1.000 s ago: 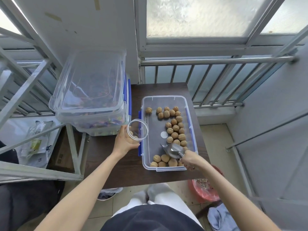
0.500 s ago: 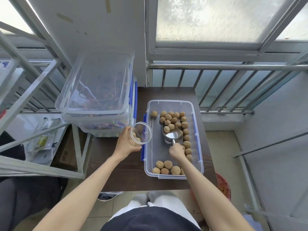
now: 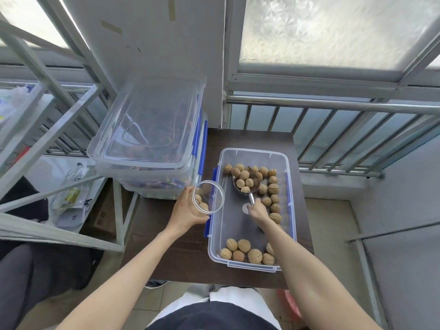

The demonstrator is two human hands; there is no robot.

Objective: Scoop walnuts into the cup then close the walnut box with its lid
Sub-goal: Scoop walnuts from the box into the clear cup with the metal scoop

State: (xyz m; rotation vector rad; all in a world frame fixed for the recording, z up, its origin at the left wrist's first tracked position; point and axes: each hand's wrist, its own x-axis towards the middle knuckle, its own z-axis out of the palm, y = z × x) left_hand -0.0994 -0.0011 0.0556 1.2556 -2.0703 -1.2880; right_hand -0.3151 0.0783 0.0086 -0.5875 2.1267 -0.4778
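An open clear walnut box [image 3: 291,206] with blue clips sits on a small dark table [image 3: 171,253]. Walnuts [image 3: 273,189] lie at its far end and its near end. My right hand [image 3: 258,210] grips the handle of a metal scoop [image 3: 246,183], whose bowl holds several walnuts at the box's far end. My left hand [image 3: 184,210] holds a clear plastic cup [image 3: 208,197] tilted just left of the box, with a few walnuts inside. A clear lid [image 3: 147,120] rests on the stacked boxes to the left.
Stacked clear storage boxes [image 3: 162,179] with blue clips stand at the table's back left. A metal railing [image 3: 333,108] runs behind the table. A grey metal frame [image 3: 59,129] and bags stand to the left. A red bin [image 3: 291,306] sits on the floor.
My right hand has pushed the scoop from the near end of the box to the far pile, and the bowl now holds several walnuts. The cup stays in my left hand.
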